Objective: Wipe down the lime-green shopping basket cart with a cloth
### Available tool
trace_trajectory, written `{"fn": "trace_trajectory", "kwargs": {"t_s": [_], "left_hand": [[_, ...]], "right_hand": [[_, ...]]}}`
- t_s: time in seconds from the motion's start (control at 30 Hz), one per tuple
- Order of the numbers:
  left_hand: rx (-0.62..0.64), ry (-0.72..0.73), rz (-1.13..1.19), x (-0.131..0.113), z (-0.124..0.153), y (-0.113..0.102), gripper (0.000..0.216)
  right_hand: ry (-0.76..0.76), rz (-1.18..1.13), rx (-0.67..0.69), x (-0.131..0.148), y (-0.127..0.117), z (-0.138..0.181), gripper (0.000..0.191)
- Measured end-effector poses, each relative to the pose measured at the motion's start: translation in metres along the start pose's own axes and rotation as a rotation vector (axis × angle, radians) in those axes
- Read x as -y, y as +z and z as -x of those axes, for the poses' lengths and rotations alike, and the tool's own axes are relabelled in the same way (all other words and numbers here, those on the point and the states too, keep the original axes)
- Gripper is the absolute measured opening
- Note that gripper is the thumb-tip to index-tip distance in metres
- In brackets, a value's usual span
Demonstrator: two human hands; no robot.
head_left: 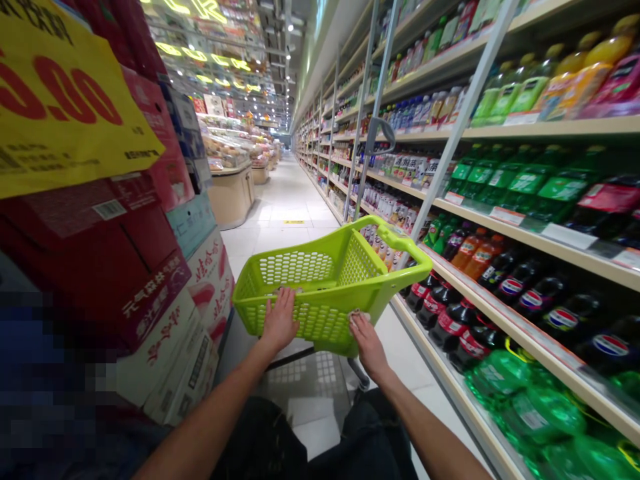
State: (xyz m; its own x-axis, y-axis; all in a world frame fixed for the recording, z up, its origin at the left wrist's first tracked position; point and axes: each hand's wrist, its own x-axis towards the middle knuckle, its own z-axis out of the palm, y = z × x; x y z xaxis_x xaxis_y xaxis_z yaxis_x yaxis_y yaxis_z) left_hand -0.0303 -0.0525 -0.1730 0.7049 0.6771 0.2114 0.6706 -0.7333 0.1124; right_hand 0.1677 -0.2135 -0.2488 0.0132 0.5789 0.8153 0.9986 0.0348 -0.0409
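A lime-green plastic shopping cart with perforated walls stands sideways in front of me. My left hand is on the near side wall, its fingers reaching over the top rim and closed on it. A small greyish patch shows by those fingertips; I cannot make out what it is. Farther right, my right hand presses a crumpled pale cloth against the outside of the same wall, near the handle end. The cart's handle rises to the right, touched by neither hand.
Drink shelves run along the right, with large green bottles at the bottom. On the left, stacked drink cartons stand close under a yellow price sign. A tiled aisle leads away past display counters.
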Motion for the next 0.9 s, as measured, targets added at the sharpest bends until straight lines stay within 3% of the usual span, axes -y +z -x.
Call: {"fn": "trace_trajectory", "kwargs": {"t_s": [0.2, 0.33, 0.4, 0.5, 0.6, 0.7, 0.8, 0.9], "left_hand": [[-0.026, -0.051, -0.028, 0.007, 0.005, 0.005, 0.078], [0.019, 0.023, -0.004, 0.016, 0.009, 0.001, 0.076], [0.012, -0.025, -0.016, 0.027, 0.012, -0.002, 0.072], [-0.026, -0.149, -0.042, 0.045, 0.019, -0.003, 0.069], [-0.019, -0.139, -0.016, 0.056, 0.024, -0.004, 0.069], [-0.005, -0.102, 0.052, 0.068, 0.028, -0.006, 0.067], [-0.03, -0.193, 0.156, 0.088, 0.031, -0.005, 0.066], [-0.061, -0.277, 0.36, 0.111, 0.031, -0.001, 0.068]], "right_hand": [[0.133, -0.043, -0.124, 0.001, -0.004, -0.051, 0.049], [0.013, -0.138, 0.02, 0.018, 0.029, -0.024, 0.047], [-0.056, -0.185, 0.079, 0.034, 0.04, -0.011, 0.046], [-0.064, -0.199, 0.08, 0.054, 0.044, -0.029, 0.048], [-0.045, -0.189, 0.047, 0.066, 0.049, -0.061, 0.046], [-0.143, -0.178, 0.074, 0.074, 0.066, -0.056, 0.04], [-0.267, -0.194, 0.161, 0.092, 0.084, -0.039, 0.035], [-0.309, -0.21, 0.165, 0.125, 0.1, -0.061, 0.035]]}}
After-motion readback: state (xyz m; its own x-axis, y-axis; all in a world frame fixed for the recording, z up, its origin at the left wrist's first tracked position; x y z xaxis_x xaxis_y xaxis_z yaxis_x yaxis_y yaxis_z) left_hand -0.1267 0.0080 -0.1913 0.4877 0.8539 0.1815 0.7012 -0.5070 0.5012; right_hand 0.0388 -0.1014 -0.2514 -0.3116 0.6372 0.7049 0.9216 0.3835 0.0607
